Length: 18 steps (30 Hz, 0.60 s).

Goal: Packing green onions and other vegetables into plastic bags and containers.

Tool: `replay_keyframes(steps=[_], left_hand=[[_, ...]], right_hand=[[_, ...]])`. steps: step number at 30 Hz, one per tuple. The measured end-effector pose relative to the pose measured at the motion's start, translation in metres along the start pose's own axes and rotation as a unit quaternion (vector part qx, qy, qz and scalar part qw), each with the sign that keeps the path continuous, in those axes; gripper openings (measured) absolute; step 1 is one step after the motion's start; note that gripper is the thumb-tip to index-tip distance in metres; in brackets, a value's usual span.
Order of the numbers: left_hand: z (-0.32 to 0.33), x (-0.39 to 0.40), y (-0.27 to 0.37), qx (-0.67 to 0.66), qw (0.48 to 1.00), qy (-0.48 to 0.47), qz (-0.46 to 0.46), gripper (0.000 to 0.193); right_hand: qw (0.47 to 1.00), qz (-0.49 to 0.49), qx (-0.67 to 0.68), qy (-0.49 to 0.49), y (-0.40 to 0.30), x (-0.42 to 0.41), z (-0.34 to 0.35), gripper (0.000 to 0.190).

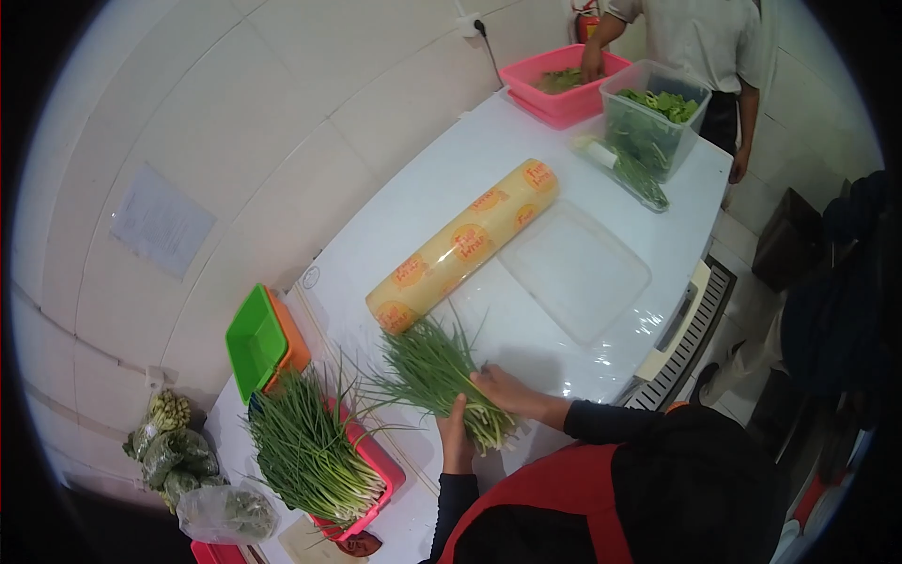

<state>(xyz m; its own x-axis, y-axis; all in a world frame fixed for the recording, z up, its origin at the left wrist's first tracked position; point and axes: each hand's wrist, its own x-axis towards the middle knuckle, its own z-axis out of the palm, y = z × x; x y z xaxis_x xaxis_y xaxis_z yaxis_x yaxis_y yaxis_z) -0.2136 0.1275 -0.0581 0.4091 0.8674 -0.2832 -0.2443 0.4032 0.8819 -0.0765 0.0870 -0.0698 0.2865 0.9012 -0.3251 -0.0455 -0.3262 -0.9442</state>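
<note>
A loose bunch of green onions (430, 363) is held between both hands over the white table, its white root ends towards my body and its green tops pointing away. My left hand (456, 440) grips the bunch from the left, thumb up along the stems. From the other side my right hand (507, 391) closes around the stems near the white ends. Left of my left hand, a pink plastic bin (377, 458) holds a large heap of green onions (310, 444). Beyond the bunch lies a big roll of plastic wrap (461, 243) in printed yellow packaging, the onion tops reaching its near end.
A translucent plastic lid (578, 271) lies flat right of the roll. Farther back are a wrapped vegetable bundle (631, 173), a clear tub of leafy greens (655, 127) and a pink basin (521, 106) with another person's hand inside. Green and orange bins (257, 345) and bagged vegetables (225, 511) sit left.
</note>
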Motion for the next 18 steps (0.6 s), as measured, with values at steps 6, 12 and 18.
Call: replay_keyframes(steps=[6,12,18], left_hand=[[0.012,-0.007,0.003,-0.008,0.999,-0.019,0.035,0.048],[0.024,-0.03,0.006,0.097,0.988,0.038,0.111,0.043],[0.024,-0.049,0.027,0.423,0.874,-0.084,0.226,0.032]], right_hand=[[0.981,0.033,0.18,-0.07,-0.011,-0.006,0.008,0.063],[0.99,-0.125,0.015,-0.058,-0.04,-0.049,0.008,0.067],[0.955,-0.282,0.014,-0.093,-0.052,-0.066,-0.013,0.092]])
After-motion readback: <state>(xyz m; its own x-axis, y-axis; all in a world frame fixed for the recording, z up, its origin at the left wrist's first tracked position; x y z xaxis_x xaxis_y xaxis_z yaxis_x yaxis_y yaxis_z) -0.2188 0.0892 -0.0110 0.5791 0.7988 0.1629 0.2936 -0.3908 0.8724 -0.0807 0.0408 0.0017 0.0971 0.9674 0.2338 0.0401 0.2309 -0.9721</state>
